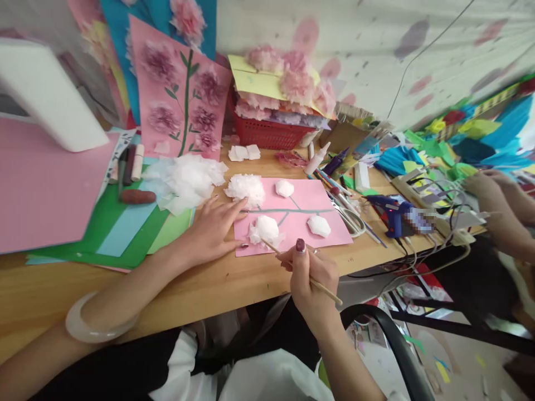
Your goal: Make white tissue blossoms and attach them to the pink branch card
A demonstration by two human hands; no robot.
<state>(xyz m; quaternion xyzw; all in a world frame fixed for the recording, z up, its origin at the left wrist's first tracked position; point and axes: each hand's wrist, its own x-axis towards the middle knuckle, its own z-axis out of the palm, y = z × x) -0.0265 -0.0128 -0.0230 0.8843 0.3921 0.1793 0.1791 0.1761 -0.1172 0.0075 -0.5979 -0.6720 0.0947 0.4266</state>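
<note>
A pink sheet [334,236] lies on the wooden table, with a painted grey-green stem and white tissue flowers on it. My left hand [215,225] rests spread on the sheet's left edge, fingertips beside the upper-left white flower [246,188]. In my right hand [311,273] is a thin wooden stick [328,293], pinched between thumb and fingers. The stick's tip touches the lower-left white flower [266,229]. Two rounder white pads, the upper one [285,188] and the lower one [319,226], sit on the right half. White tissue pieces [188,178] are heaped left of the sheet.
Behind stand a red basket [267,133] of pink flowers and a pink flower picture [167,100]. Scissors [351,220], pencils and a blue glue gun [388,211] with cables lie to the right. Another person's hands [497,195] are at far right. Green sheets [121,223] lie left.
</note>
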